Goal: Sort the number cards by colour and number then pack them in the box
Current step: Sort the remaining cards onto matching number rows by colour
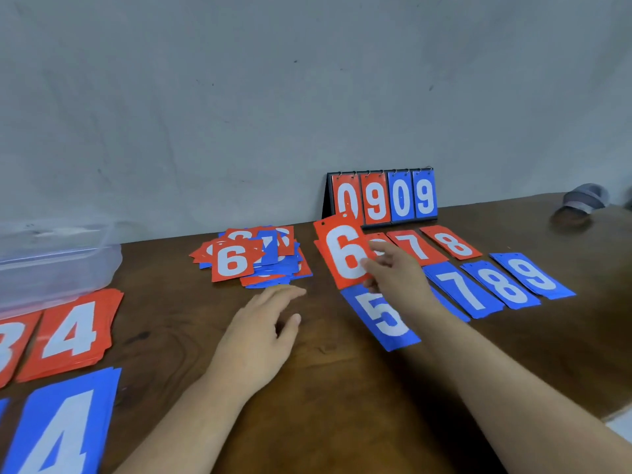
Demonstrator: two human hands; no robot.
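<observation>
My right hand point(393, 271) pinches a red 6 card point(343, 249) by its lower right edge, holding it tilted over the row of sorted piles. Beside it lie red 7 point(415, 248) and red 8 point(451, 242) piles, with blue 5 point(384, 318), blue 7 point(463, 289), blue 8 point(502, 285) and blue 9 point(533, 275) in front. A mixed heap of cards point(253, 258), topped by a red 6, sits left of centre. My left hand point(263, 330) hovers open just in front of that heap. The clear plastic box point(51, 261) stands at the far left.
Red 4 point(71, 333) and blue 4 point(65, 425) piles lie at the near left. A flip scoreboard point(383, 196) reading 0909 stands against the wall. A grey cap point(584, 198) rests at the far right. The wooden table's edge point(608, 415) runs along the near right.
</observation>
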